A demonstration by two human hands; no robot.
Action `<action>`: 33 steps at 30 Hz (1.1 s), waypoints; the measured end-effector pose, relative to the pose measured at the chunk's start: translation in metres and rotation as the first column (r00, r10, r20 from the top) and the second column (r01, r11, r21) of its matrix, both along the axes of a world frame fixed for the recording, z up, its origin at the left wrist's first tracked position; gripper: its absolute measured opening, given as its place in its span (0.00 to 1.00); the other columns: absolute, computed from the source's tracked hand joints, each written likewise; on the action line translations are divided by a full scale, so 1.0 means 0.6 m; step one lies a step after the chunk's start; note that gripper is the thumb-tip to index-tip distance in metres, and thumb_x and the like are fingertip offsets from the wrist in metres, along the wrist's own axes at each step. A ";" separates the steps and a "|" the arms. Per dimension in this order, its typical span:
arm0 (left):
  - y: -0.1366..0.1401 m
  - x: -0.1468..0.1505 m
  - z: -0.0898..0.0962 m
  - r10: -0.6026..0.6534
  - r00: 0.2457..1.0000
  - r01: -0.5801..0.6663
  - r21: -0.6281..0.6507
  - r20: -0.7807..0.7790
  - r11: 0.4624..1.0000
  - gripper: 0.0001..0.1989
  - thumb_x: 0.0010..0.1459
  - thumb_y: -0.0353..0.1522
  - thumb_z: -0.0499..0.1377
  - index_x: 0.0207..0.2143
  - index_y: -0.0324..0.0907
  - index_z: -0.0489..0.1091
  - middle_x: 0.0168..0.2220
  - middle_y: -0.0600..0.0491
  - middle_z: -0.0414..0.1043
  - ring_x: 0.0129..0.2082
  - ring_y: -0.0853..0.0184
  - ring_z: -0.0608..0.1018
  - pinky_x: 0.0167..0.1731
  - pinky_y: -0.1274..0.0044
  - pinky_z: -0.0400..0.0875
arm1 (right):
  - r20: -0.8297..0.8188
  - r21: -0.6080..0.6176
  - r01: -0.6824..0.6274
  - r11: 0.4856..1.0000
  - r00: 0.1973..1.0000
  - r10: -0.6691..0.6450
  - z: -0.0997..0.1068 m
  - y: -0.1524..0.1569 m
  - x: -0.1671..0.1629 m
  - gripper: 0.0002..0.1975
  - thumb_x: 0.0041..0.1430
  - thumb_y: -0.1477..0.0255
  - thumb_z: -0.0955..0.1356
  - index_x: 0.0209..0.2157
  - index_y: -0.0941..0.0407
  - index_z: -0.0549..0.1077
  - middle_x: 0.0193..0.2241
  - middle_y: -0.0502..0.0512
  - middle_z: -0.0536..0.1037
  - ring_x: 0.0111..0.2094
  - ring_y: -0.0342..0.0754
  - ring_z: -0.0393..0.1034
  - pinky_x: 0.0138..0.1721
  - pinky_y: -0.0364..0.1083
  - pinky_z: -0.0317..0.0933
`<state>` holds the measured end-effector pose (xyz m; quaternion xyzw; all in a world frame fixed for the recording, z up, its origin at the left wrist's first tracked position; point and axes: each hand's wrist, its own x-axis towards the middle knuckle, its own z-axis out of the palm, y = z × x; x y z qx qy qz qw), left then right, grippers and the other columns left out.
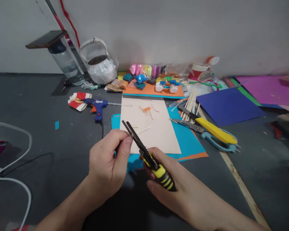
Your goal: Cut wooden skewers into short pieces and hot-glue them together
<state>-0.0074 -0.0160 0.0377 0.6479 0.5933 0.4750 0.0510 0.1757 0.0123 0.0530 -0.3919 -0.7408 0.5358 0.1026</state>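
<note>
My right hand [166, 173] is wrapped round long-nosed pliers [141, 146] with black-and-yellow grips. Their dark jaws point up and to the left, slightly apart. With thumb and forefinger, my left hand [113, 157] pinches a thin stick [132, 136]; most of it is hidden by the fingers. Its end meets the pliers' jaws, though I cannot tell whether it lies between them. Behind both hands is a cream sheet of paper [159, 134], bearing thin sticks, orange scraps [146, 109] and a white strip [144, 129].
Left of the sheet, a blue glue gun [100, 109] rests with its cord trailing. On the right lie scissors [216, 144], a yellow box cutter [216, 130] and wooden sticks [189, 106]. Behind stand a silvery kettle [102, 69], a water bottle [68, 65] and clay packets [141, 78].
</note>
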 end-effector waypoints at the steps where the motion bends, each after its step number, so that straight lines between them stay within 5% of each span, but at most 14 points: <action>1: 0.000 0.000 0.001 -0.004 1.000 0.004 -0.014 0.010 1.000 0.08 0.62 0.24 0.55 0.30 0.43 0.67 0.22 0.62 0.64 0.20 0.76 0.67 0.23 0.84 0.62 | 0.005 -0.004 -0.004 1.000 1.000 0.004 0.000 0.000 0.000 0.10 0.56 0.77 0.65 0.40 0.50 0.64 0.28 0.45 0.70 0.28 0.44 0.63 0.27 0.44 0.55; 12: 0.002 0.004 0.003 0.000 0.999 0.002 -0.076 0.035 0.997 0.09 0.62 0.25 0.54 0.28 0.43 0.66 0.20 0.61 0.63 0.19 0.74 0.65 0.20 0.81 0.60 | 0.001 0.003 -0.001 1.000 1.000 0.001 -0.010 -0.004 -0.004 0.08 0.60 0.78 0.63 0.38 0.50 0.62 0.31 0.45 0.70 0.29 0.43 0.61 0.27 0.43 0.54; 16: -0.001 0.009 -0.010 -0.026 0.966 0.062 -0.136 0.256 0.989 0.08 0.64 0.29 0.54 0.30 0.44 0.65 0.22 0.59 0.62 0.21 0.73 0.65 0.23 0.80 0.63 | 0.008 0.049 0.006 0.999 1.000 -0.007 -0.006 -0.004 -0.007 0.08 0.58 0.79 0.63 0.36 0.51 0.62 0.29 0.45 0.70 0.28 0.43 0.60 0.27 0.43 0.55; 18: -0.002 0.017 -0.019 -0.050 0.870 0.138 -0.143 0.491 0.980 0.06 0.62 0.37 0.59 0.38 0.45 0.66 0.29 0.57 0.67 0.26 0.71 0.70 0.28 0.79 0.68 | -0.005 0.061 0.036 0.997 0.999 -0.036 -0.004 -0.003 -0.007 0.08 0.57 0.78 0.64 0.36 0.51 0.62 0.30 0.45 0.71 0.28 0.44 0.62 0.28 0.44 0.56; 21: -0.008 0.039 -0.027 -0.065 0.660 0.318 -0.200 0.749 0.927 0.36 0.45 0.48 0.70 0.53 0.48 0.61 0.50 0.49 0.69 0.46 0.60 0.75 0.44 0.70 0.74 | -0.091 0.068 0.103 0.992 0.991 -0.096 -0.003 -0.001 -0.005 0.07 0.55 0.76 0.64 0.36 0.51 0.64 0.31 0.49 0.73 0.32 0.47 0.66 0.31 0.45 0.60; 23: -0.017 0.057 -0.030 -0.033 0.511 0.511 -0.273 0.859 0.815 0.45 0.37 0.49 0.74 0.56 0.49 0.59 0.54 0.47 0.68 0.52 0.55 0.73 0.48 0.69 0.73 | -0.179 0.054 0.131 0.990 0.977 -0.119 -0.005 -0.001 -0.004 0.08 0.54 0.74 0.65 0.38 0.52 0.66 0.35 0.52 0.75 0.36 0.51 0.69 0.34 0.47 0.62; 24: -0.022 0.066 -0.031 0.001 0.390 0.644 -0.274 0.921 0.715 0.44 0.37 0.48 0.74 0.55 0.48 0.60 0.51 0.47 0.70 0.51 0.55 0.75 0.46 0.69 0.75 | -0.203 0.042 0.136 0.990 0.971 -0.125 -0.008 -0.002 -0.005 0.09 0.54 0.73 0.66 0.39 0.52 0.67 0.36 0.54 0.76 0.37 0.52 0.70 0.34 0.48 0.63; 26: -0.033 0.080 -0.034 0.090 0.176 0.775 -0.194 0.980 0.602 0.45 0.37 0.48 0.74 0.54 0.48 0.59 0.47 0.47 0.72 0.46 0.54 0.78 0.40 0.69 0.77 | -0.194 0.009 0.139 0.990 0.972 -0.135 -0.016 -0.004 -0.007 0.08 0.55 0.72 0.66 0.39 0.52 0.68 0.38 0.54 0.76 0.37 0.51 0.70 0.35 0.49 0.64; 28: -0.042 0.088 -0.039 0.151 0.108 0.792 -0.177 0.983 0.584 0.43 0.36 0.43 0.76 0.52 0.48 0.59 0.45 0.49 0.72 0.44 0.56 0.78 0.39 0.71 0.77 | -0.171 -0.019 0.125 0.992 0.977 -0.127 -0.025 -0.008 -0.011 0.08 0.57 0.73 0.66 0.40 0.52 0.67 0.38 0.53 0.75 0.37 0.50 0.71 0.35 0.48 0.65; 33: -0.043 0.091 -0.047 0.132 0.103 0.740 -0.165 0.986 0.652 0.27 0.48 0.34 0.69 0.49 0.48 0.60 0.43 0.52 0.70 0.47 0.60 0.76 0.47 0.71 0.74 | -0.239 0.001 0.151 0.989 0.960 -0.147 -0.038 -0.012 -0.018 0.09 0.56 0.72 0.64 0.40 0.52 0.67 0.31 0.51 0.73 0.31 0.49 0.68 0.30 0.47 0.64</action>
